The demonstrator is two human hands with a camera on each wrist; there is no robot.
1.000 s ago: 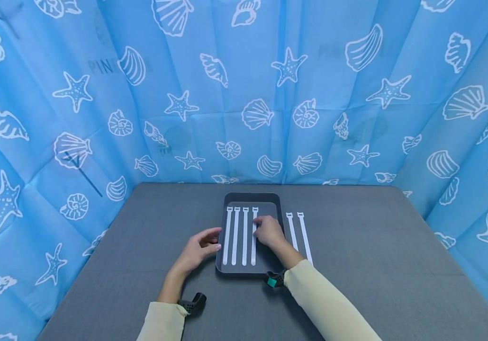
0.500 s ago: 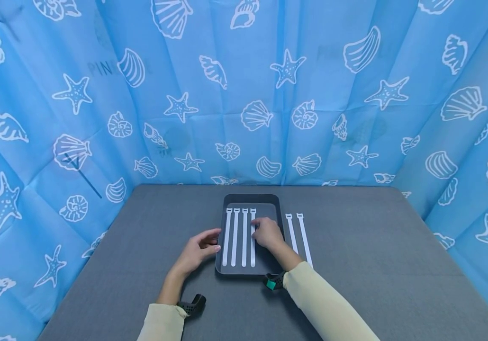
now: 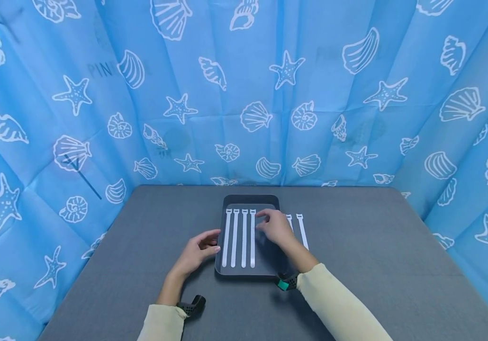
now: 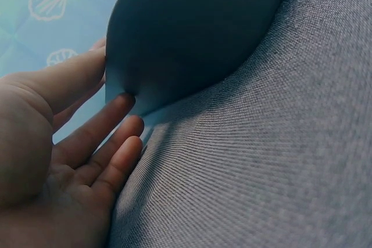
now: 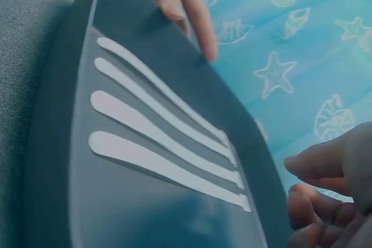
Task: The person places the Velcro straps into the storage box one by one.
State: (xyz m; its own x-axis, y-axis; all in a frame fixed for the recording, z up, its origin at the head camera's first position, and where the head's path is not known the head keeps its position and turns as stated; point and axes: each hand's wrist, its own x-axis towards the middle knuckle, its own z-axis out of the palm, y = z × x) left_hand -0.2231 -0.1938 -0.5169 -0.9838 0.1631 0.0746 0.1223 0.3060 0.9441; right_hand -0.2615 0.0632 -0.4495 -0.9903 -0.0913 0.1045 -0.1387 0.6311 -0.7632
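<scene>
The head camera faces forward and down from above the gray table (image 3: pixel 355 227), the widest and farthest view of the 3, reaching the blue curtain (image 3: pixel 244 80). The left-wrist camera, close, low and tilted sideways, looks past the left hand (image 3: pixel 194 252) along the outer side of the dark tray (image 3: pixel 250 200). The right-wrist camera, also near and tilted, looks past the right hand (image 3: pixel 276 227) into the tray, with the left hand beyond. Head and right-wrist views share 4 white straps (image 3: pixel 244 239); all 3 take in the left hand, tray and curtain.
</scene>
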